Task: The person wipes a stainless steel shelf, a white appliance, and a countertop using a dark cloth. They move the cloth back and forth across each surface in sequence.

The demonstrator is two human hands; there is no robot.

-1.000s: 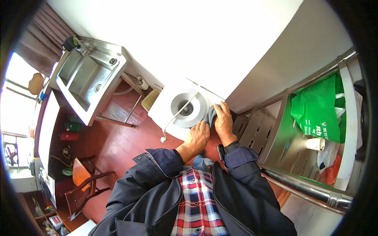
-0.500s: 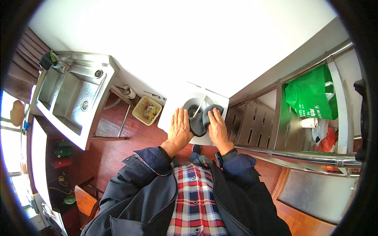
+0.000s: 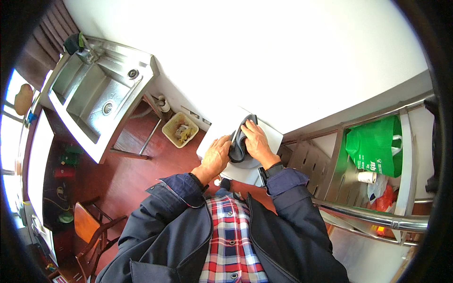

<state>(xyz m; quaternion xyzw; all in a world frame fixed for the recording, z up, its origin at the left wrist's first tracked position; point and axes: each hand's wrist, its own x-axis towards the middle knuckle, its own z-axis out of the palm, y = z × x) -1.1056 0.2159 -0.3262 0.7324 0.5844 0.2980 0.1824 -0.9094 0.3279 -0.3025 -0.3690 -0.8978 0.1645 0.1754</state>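
Cloth (image 3: 237,147) bunches under curled right hand (image 3: 257,142); left hand (image 3: 215,156), grip unclear. Slackening could drop it off the unit's (image 3: 272,137) edge.

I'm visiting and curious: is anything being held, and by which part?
A grey cloth: the right hand lies on its right side, the left hand touches its left edge. Whether either grips can't be told.

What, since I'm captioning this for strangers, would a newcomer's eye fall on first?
Probably the bright green carry bag, inside the metal rack at right. Next, likely the dark grey cloth at centre, bunched up over the square-cornered white unit. Then the steel double-bowl sink, upper left.
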